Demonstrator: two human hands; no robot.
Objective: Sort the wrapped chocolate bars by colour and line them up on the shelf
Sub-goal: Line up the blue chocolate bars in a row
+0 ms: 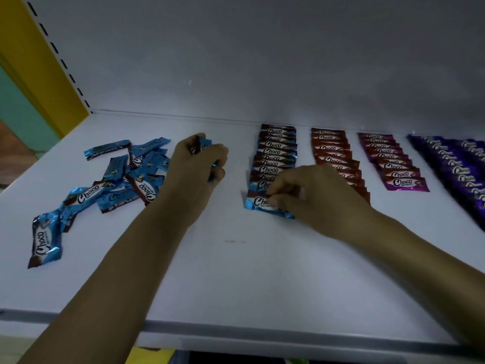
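The left hand (199, 164) is curled round a small bunch of blue bars (203, 143). Their ends stick out above the knuckles and below the fingers. The right hand (312, 195) is low over the shelf, thumb and fingertips pinching the nearest blue bar (258, 203), which lies flat at the front end of the blue row (277, 153). That row runs from the right hand's fingertips away towards the back wall (236, 61), each bar overlapping the next.

Just left of the left hand and its wrist lies a loose pile of blue bars (131, 174), strewn at all angles, with one stray bar (44, 243) furthest out, near the front edge. Right of the right hand, partly hidden behind its knuckles, is a red row (332, 151). Further right is a magenta row (393, 166), then a dark purple row (456, 169) that runs out of view. All of these lie on the white shelf (236, 271). Far left of the left hand rises a yellow upright (47, 64).
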